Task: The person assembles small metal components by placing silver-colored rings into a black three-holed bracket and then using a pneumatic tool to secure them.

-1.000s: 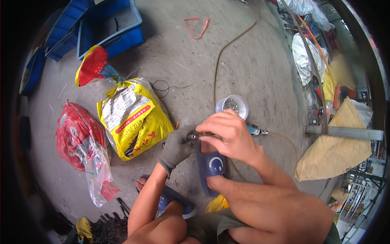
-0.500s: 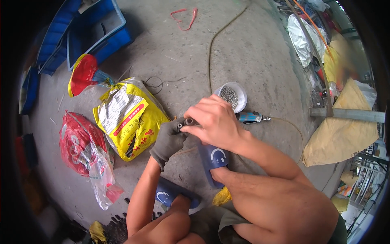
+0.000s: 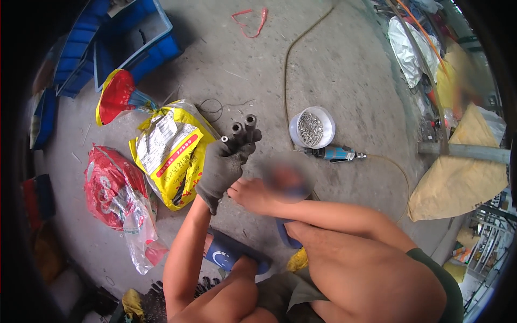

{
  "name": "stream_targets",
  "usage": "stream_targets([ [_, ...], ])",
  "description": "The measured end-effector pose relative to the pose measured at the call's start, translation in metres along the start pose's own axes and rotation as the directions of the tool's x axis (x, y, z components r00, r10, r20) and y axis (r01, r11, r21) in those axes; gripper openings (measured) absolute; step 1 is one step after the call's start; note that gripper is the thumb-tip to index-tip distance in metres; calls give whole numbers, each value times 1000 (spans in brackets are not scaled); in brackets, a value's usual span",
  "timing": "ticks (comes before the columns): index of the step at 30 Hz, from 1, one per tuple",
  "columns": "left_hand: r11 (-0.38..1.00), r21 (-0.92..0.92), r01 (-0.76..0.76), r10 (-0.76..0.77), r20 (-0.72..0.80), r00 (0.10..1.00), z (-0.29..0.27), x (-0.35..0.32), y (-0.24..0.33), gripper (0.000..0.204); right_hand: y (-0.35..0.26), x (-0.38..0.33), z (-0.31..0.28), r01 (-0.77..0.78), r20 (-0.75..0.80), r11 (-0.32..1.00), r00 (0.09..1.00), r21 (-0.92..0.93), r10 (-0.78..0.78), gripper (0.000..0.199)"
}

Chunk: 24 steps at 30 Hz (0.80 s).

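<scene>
Gripping a bundle of short dark tubes point(image 3: 243, 128) upright, gloved left hand point(image 3: 225, 164) is closed around them. Right hand point(image 3: 253, 194) bare, just below left wrist, fingers loosely curled, holding nothing visible. White tub of screws point(image 3: 312, 128) sits right of the hands, yellow bag point(image 3: 169, 151) to their left.

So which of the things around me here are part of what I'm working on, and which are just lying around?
In use:
- short dark tubes, gripped in the gloved left hand
- right hand, bare, just below the glove
- white tub of small metal pieces
- blue air tool on its hose

Lying about:
- yellow sack
- red bag
- blue crates
- tan sack
</scene>
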<state>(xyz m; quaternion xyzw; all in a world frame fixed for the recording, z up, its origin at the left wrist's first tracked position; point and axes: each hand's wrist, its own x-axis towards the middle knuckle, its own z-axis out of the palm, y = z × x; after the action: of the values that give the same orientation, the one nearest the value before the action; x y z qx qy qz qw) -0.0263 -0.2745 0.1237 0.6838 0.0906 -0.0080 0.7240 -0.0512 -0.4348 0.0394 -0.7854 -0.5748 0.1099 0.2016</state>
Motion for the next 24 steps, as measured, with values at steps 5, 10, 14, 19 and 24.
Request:
stream_targets([
  [5, 998, 66, -24, 27, -41, 999, 4, -6, -7, 30, 5, 0, 4, -45, 72, 995, 997, 92, 39, 14],
  [10, 995, 66, -76, 77, -9, 997, 16, -20, -36, 33, 2, -28, -96, -150, 131, 857, 987, 493, 98, 25],
  [14, 985, 159, -71, 76, -21, 997, 17, -27, -42, 36, -8, -18, -199, 35, -153, 867, 987, 497, 47, 26],
  [19, 983, 148, -109, 102, 53, 993, 17, -26, -31, 34, -6, 27, -243, 118, -332, 980, 942, 161, -59, 27],
  [24, 944, 275, -183, 175, 54, 983, 17, -29, -41, 25, -1, 38, -240, 60, -234, 998, 971, 37, -50, 23],
])
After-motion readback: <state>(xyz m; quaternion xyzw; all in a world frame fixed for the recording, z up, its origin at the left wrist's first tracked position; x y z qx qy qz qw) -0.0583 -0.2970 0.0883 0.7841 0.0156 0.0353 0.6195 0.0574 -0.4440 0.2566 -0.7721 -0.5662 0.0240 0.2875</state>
